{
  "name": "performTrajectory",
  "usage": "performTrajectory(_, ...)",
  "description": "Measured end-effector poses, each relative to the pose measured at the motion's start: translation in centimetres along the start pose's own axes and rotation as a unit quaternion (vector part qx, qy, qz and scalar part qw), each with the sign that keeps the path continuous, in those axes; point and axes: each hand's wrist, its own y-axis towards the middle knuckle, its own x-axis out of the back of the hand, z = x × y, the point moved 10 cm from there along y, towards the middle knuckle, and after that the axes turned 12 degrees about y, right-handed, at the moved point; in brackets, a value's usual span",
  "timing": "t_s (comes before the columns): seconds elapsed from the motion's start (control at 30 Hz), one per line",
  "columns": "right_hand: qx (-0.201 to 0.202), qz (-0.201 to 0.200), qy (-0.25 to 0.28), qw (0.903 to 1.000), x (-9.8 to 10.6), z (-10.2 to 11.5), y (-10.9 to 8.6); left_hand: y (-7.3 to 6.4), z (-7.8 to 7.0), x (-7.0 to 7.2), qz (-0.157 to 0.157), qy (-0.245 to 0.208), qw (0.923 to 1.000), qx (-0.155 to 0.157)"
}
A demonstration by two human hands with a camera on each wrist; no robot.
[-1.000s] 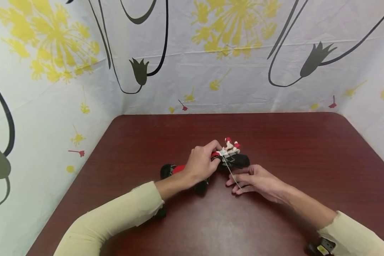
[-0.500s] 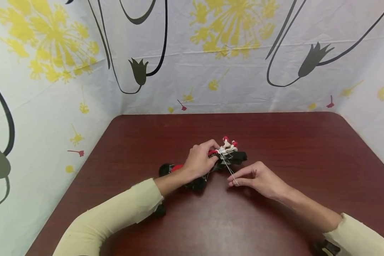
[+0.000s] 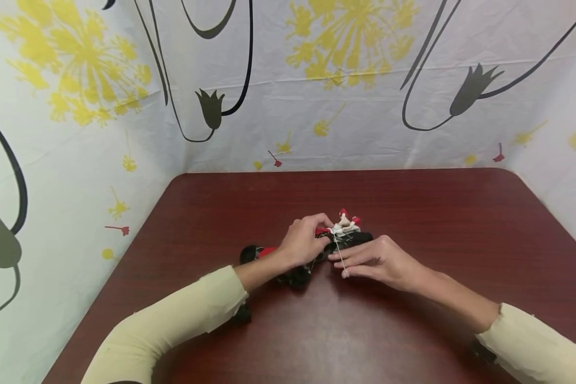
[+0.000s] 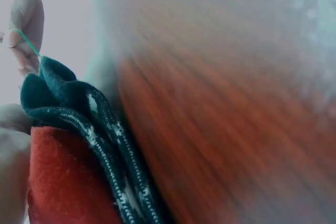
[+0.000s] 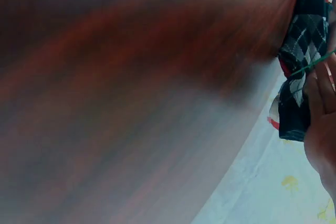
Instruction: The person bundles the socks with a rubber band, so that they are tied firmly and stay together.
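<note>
A bundle of dark argyle-patterned cloth (image 3: 360,238) lies across the middle of the table, with a red part (image 3: 267,252) toward its left end. White pieces with red tips (image 3: 348,224) stick up at its right end. My left hand (image 3: 297,244) grips the bundle beside these pieces, its thumb and forefinger around the cloth. A thin white string (image 3: 338,253) runs from there to my right hand (image 3: 389,264), which holds it at the thumb, the other fingers reaching toward the cloth. In the left wrist view, red plush (image 4: 65,177) lies beside the dark folds (image 4: 58,98).
Everything rests on a reddish-brown wooden table (image 3: 374,341). A dark end of cloth (image 3: 242,313) shows beneath the left sleeve (image 3: 173,314). White patterned sheeting (image 3: 288,96) hangs behind the table and along both sides.
My right hand first drew its fingertips together on the string, then moved up and left toward the cloth with its fingers spreading apart. The left hand keeps its grip in nearly the same place.
</note>
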Motion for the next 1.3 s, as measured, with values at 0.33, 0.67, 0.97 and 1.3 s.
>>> performTrajectory(0.33, 0.09, -0.006, -0.165, 0.9822, 0.6, 0.8, -0.2, 0.5, 0.2, -0.8, 0.066, -0.026, 0.9971, -0.026)
performTrajectory(0.67, 0.11, 0.01, -0.167, 0.9797, 0.1, 0.8, -0.4, 0.8, 0.2, -1.0, 0.086, -0.019, 0.9957, -0.03)
performTrajectory(0.97, 0.252, 0.03, -0.196, 0.9472, -2.1, 4.2, -0.6, 0.8, 0.3, -1.2, 0.101, -0.034, 0.9941, -0.023)
performTrajectory(1.3, 0.318, 0.037, -0.213, 0.9232, -4.0, 6.6, -0.6, 1.0, 0.6, -1.3, 0.088, -0.022, 0.9957, -0.014)
